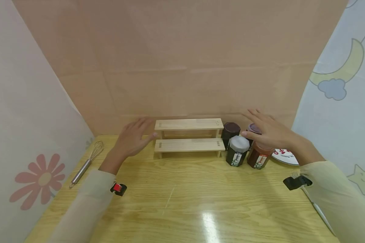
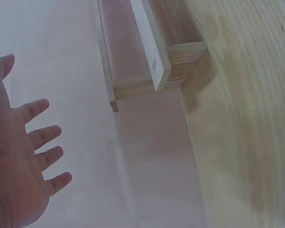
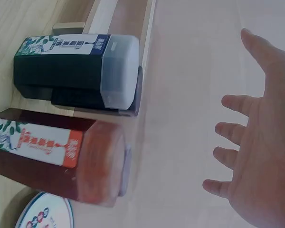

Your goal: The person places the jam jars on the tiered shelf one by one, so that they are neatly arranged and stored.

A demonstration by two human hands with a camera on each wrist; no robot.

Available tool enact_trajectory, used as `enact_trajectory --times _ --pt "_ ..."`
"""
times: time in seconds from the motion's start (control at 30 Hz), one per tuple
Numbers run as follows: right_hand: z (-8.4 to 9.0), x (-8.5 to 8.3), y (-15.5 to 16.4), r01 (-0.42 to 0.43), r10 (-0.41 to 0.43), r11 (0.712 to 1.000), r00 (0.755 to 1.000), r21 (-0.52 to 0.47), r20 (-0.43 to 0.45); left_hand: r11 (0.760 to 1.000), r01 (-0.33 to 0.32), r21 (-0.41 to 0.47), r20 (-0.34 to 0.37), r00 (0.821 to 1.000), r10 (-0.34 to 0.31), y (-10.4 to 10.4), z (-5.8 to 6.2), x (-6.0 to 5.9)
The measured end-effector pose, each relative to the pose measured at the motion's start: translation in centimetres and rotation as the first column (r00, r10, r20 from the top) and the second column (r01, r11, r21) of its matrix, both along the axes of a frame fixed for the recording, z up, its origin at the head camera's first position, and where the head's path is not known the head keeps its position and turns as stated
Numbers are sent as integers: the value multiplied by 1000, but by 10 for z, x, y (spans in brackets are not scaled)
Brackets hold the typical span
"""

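Observation:
My left hand [image 1: 135,136] is held in the air by the left end of a two-tier wooden shelf [image 1: 189,145], its fingers spread and nothing in it. The right hand [image 1: 272,131], also spread and holding nothing, hovers over several lidded jars at the shelf's right end. In front stand a dark jar [image 1: 236,158] with a whitish lid and a reddish-brown jar [image 1: 258,160] with an orange label. Behind them are a dark-lidded jar [image 1: 231,130] and a purple-lidded jar [image 1: 254,128], partly covered by the right hand. Both shelf tiers are bare.
A metal whisk [image 1: 86,166] lies along the table's left edge. White plate [image 1: 284,156] with red print sits behind the right forearm. A slim utensil [image 1: 322,214] is partly hidden under the right sleeve. Cloth walls [image 1: 182,67] enclose the table's back and sides.

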State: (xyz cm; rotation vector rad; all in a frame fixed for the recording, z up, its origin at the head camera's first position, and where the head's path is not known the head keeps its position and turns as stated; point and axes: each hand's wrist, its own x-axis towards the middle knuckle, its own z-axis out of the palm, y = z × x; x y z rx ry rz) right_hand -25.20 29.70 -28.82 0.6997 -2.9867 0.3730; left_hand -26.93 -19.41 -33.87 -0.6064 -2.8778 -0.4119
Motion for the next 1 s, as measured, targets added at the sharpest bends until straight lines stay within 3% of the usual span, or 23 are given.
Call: enact_trajectory --times 0.17,0.27,0.57,0.73,0.87,1.0 --pt "-7 4 13 10 -9 998 1000 -67 8 993 6 120 -38 999 -1 -3 -14 -2" --pt "-13 8 22 25 -23 996 999 -86 25 980 2 201 -25 1000 3 -3 -25 -4" --pt "-36 19 44 19 -18 981 1000 -192 4 924 -59 377 138 990 7 2 -66 -6" --pt "-51 24 52 39 -35 966 999 -256 19 871 -73 486 185 983 -21 7 -85 -9" --pt "-62 27 59 99 -90 966 995 -238 48 819 -103 564 227 973 -34 10 -99 -12" --pt "-71 29 64 138 -126 965 990 -222 69 746 -142 651 254 966 -39 13 -111 -16"
